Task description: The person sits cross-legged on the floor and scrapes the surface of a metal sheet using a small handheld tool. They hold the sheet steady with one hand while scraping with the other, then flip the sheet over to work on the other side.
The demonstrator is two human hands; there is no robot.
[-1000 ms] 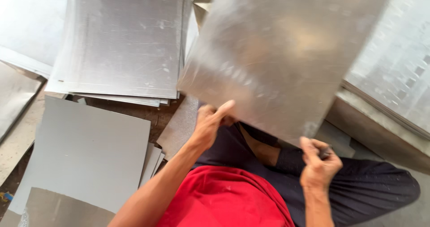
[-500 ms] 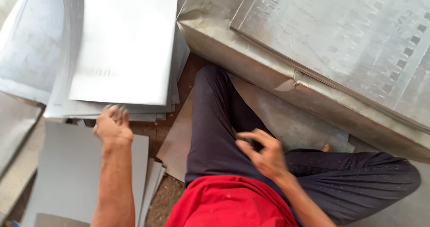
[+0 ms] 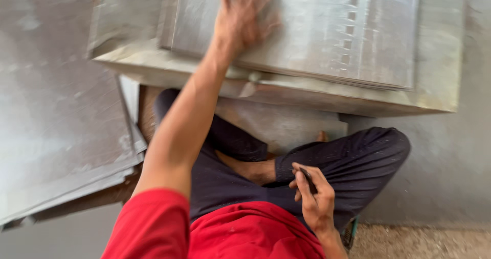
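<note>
1. Surface: a concrete floor [image 3: 450, 177], grey and dusty, with a gritty, sandy patch at the lower right. No walls or furniture show — only floor and sheet metal.

2. The person sits on the floor with legs folded, in dark trousers [image 3: 348, 156] and a red shirt [image 3: 245, 233]. 1 bare foot shows between the knees.

3. Ahead of the knees lies a broad grey metal slab [image 3: 440, 59], its front edge folded down. On it rests a perforated metal sheet [image 3: 332, 34] with 1 visible row of small rectangular slots near its right side. Its front edge looks layered, so it may be a stack; the count of sheets cannot be told.

4. To the person's left lies a stack of plain metal sheets [image 3: 56, 126], edges fanned at the near corner — several sheets, exact number unclear through blur.

5. Another flat metal sheet [image 3: 286, 126] lies on the floor under the legs.

6. Left hand [image 3: 245, 16]: arm stretched forward, fingers spread, palm down on the perforated metal sheet near its left end. Motion blur hides whether it presses or only touches.

7. Right hand [image 3: 312, 195]: by the right knee, fingers curled around a thin dark pen-like object [image 3: 307, 176]; its kind cannot be told.

8. Count: 2 hands, 1 dark object.
</note>
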